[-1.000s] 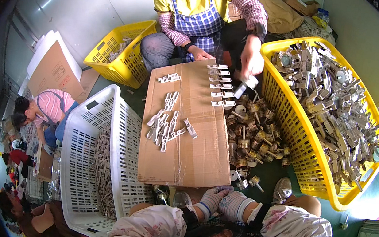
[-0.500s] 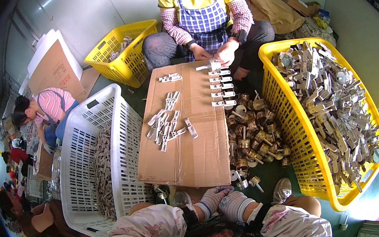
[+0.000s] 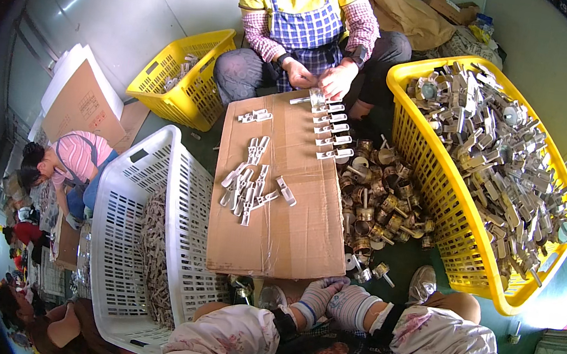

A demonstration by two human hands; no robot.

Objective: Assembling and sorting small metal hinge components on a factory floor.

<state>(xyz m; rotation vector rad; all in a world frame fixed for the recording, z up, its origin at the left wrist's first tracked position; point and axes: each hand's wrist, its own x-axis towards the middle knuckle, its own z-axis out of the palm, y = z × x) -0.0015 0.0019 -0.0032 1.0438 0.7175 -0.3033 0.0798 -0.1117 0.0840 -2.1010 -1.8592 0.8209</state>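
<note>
The big yellow plastic basket (image 3: 438, 189) on the right is heaped with silvery metal parts, so most work seems left. On the flat brown cardboard sheet (image 3: 291, 227) lie a loose pile of small pale metal pieces (image 3: 248, 188) and a short finished-looking row (image 3: 328, 129) by a co-worker's hands. The gloved left hand (image 3: 314, 300) and right hand (image 3: 352, 306) meet at the cardboard's near edge, curled; their contents cannot be made out.

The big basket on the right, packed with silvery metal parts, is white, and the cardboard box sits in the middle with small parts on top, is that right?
Not quite. The big basket on the right, packed with silvery metal parts, is yellow, as the head view shows. The white basket stands on the left. The cardboard box does sit in the middle with small parts on top.
</note>
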